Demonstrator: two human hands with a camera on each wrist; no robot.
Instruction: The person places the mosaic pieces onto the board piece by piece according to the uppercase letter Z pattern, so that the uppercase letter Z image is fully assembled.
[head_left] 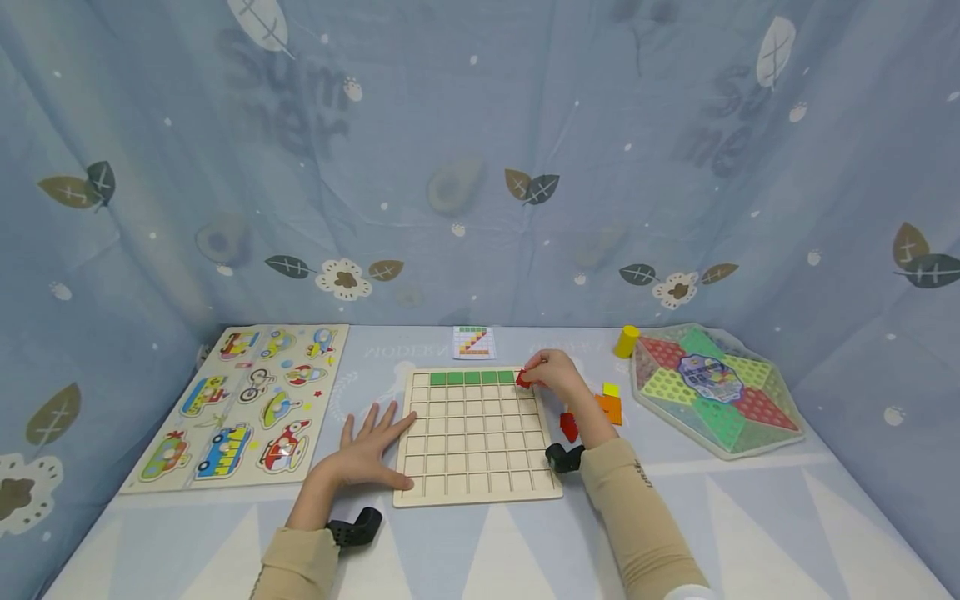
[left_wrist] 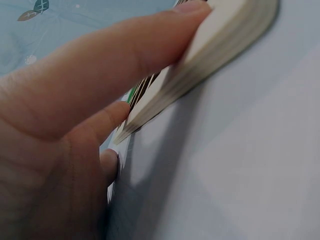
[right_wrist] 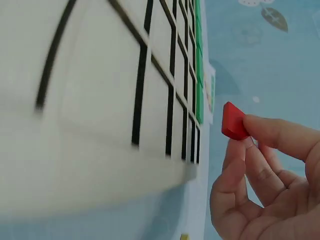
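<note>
1. My right hand (head_left: 553,372) pinches a red tile (head_left: 522,380) between thumb and fingertips, at the upper right corner of the gridded wooden board (head_left: 480,442), just right of the row of green square tiles (head_left: 472,377). I'd keep that pinch light and high on the piece, so its lower edge stays free.
2. In the right wrist view the tile is tilted and clear of the board; its full outline is partly hidden by my fingertips. I'd level it and square its edges to the grid ridges before letting go.
3. My left hand (head_left: 367,454) lies spread on the board's left edge, thumb at the lower left. That bracing seems right: gentle, downward, without pushing sideways.
4. I'd check the direction of any slanted edge against the pattern card (head_left: 474,343) at upper centre.
5. The likeliest slip, I judge, is nudging the nearest green tile or catching a ridge, so I'd lower straight down.
</note>
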